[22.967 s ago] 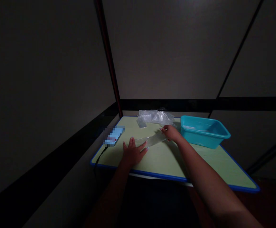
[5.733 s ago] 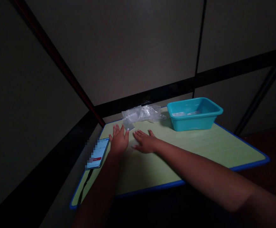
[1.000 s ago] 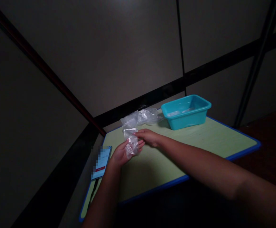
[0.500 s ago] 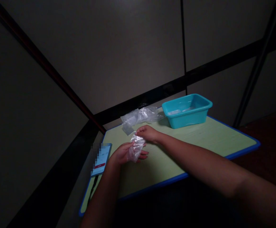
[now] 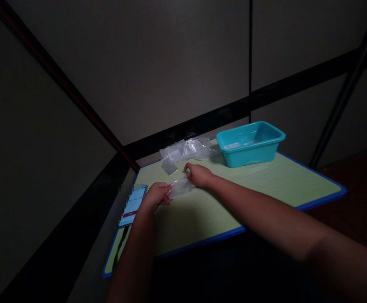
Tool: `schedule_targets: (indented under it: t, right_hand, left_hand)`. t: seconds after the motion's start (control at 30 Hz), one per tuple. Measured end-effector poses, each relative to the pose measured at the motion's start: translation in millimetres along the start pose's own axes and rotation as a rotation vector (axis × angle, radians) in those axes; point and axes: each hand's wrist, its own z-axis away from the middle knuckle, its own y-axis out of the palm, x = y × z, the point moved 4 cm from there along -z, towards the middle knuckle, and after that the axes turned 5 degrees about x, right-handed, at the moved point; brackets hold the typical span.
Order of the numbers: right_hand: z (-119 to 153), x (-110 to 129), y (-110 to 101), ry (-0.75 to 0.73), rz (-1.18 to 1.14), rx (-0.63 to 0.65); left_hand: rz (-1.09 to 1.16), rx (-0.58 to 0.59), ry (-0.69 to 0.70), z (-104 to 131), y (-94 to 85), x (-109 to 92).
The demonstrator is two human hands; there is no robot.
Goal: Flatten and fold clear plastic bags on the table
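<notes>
Between my two hands a small clear plastic bag [image 5: 181, 187] is stretched out just above the table. My left hand [image 5: 158, 195] pinches its left end between thumb and fingers. At the right end, my right hand [image 5: 200, 174] has its fingers curled onto the bag, with the index finger bent above it. Past my hands lies a heap of clear plastic bags [image 5: 190, 150] at the table's back edge. One flat bag [image 5: 170, 167] sticks out from the heap toward me.
A turquoise plastic basin [image 5: 251, 155] stands at the back right with some clear plastic inside. Left of my left hand, a phone [image 5: 134, 205] lies by the table's left edge, a dark strap below it. The pale green table [image 5: 202, 223] has a blue rim and meets dark walls behind.
The bag was crumpled over my left hand's spread fingers; now it is drawn out flatter between both hands. My left hand has closed on its end.
</notes>
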Motion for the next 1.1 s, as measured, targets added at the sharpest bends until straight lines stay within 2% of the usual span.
schedule_targets:
  t: [0.1, 0.13, 0.17, 0.2, 0.23, 0.3, 0.37, 0.47, 0.57, 0.7, 0.8, 0.87, 0.93, 1.0, 1.1]
  right_hand:
    - [1.0, 0.8, 2.0, 0.004, 0.073, 0.025]
    - [1.7, 1.2, 2.3, 0.016, 0.095, 0.037]
    - [2.5, 1.9, 2.3, 0.028, 0.113, 0.049]
    - [3.4, 2.8, 2.2, 0.039, 0.128, 0.058]
    - [4.3, 3.9, 2.0, 0.047, 0.139, 0.063]
    - [5.9, 6.3, 1.6, 0.051, 0.154, 0.071]
    - [6.6, 7.5, 1.3, 0.060, 0.160, 0.066]
    - [7.0, 7.2, 1.2, 0.085, 0.173, 0.054]
    - [7.9, 7.4, 1.4, 0.081, 0.205, 0.061]
    - [11.3, 6.9, -1.3, 0.114, 0.242, 0.062]
    - [14.2, 8.6, -6.4, 0.115, 0.262, -0.011]
    - [15.9, 13.1, -7.4, 0.040, 0.240, -0.044]
    - [17.6, 18.7, -2.9, -0.071, 0.196, 0.013]
    - [19.7, 23.2, 5.8, -0.173, 0.171, 0.140]
    - [21.9, 22.9, 18.2, -0.219, 0.214, 0.314]
  left_hand:
    - [-0.318, -0.430, 0.125, 8.0, -14.7, -13.3]
    - [-0.404, -0.546, 0.200, 12.7, -15.0, -20.6]
    - [-0.470, -0.610, 0.286, 16.9, -11.4, -27.9]
    - [-0.508, -0.615, 0.370, 19.9, -4.2, -34.5]
    - [-0.525, -0.566, 0.444, 21.5, 6.0, -39.8]
    - [-0.543, -0.368, 0.527, 21.5, 32.0, -46.1]
    - [-0.504, -0.217, 0.513, 20.4, 54.4, -46.9]
    - [-0.464, -0.131, 0.478, 18.5, 69.7, -44.6]
    - [-0.490, -0.128, 0.394, 14.0, 61.7, -37.0]
    - [-0.654, -0.150, 0.201, 7.3, 35.9, -22.1]
    - [-0.801, -0.313, 0.077, 7.3, 12.9, -16.0]
    - [-0.825, -0.451, 0.033, 9.3, -0.6, -14.7]
    - [-0.811, -0.510, 0.026, 10.3, -8.4, -13.8]
    - [-0.804, -0.462, 0.050, 9.3, -9.1, -12.8]
    - [-0.834, -0.292, 0.070, 7.3, -2.4, -10.4]
